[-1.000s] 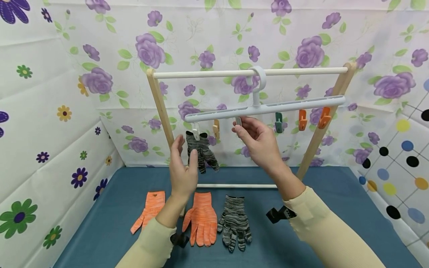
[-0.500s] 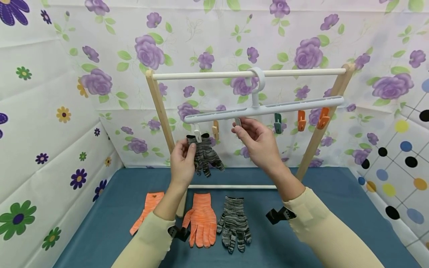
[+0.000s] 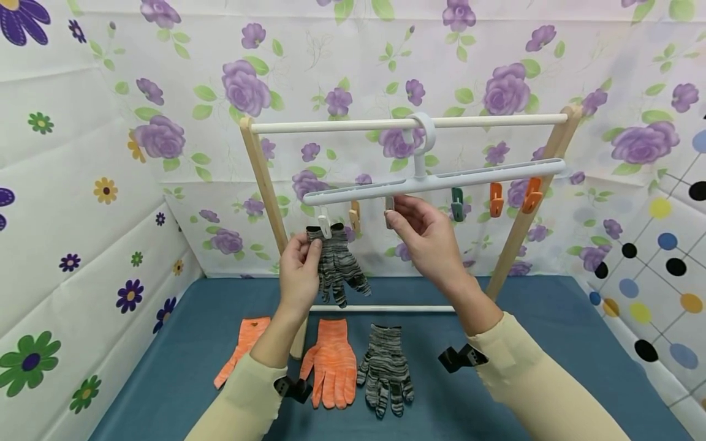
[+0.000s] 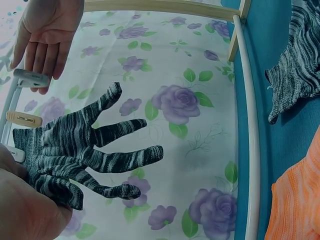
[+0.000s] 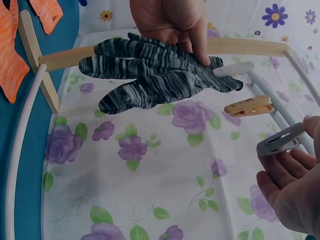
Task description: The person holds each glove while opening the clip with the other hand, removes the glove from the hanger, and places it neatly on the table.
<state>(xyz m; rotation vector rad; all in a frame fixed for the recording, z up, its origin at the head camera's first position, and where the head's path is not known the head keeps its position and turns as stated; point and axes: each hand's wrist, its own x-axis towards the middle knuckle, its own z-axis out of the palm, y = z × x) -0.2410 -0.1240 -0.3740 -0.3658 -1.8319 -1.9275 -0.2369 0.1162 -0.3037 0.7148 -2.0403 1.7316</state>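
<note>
A black-and-grey knit glove (image 3: 340,266) hangs fingers-down from a white clothespin (image 3: 324,225) at the left end of a white hanger (image 3: 375,188). My left hand (image 3: 299,275) pinches the glove's cuff on its left side, thumb in front. In the right wrist view the white clothespin bites the cuff edge beside that thumb. Under the hanger's middle, my right hand (image 3: 432,236) holds a grey clothespin (image 5: 280,141) between thumb and fingers. Between the two hands hangs a tan clothespin (image 3: 355,215) with nothing in it.
The hanger hooks over the top bar (image 3: 342,125) of a wooden rack. Green (image 3: 457,204) and orange clothespins (image 3: 496,199) hang right of my right hand. On the blue table (image 3: 165,349) lie two orange gloves (image 3: 329,367) and another black-and-grey glove (image 3: 386,367).
My left hand has closed from beside the glove onto its cuff, and the glove has swung right and slightly down. My right hand stays at the grey clothespin, which now shows more of its length.
</note>
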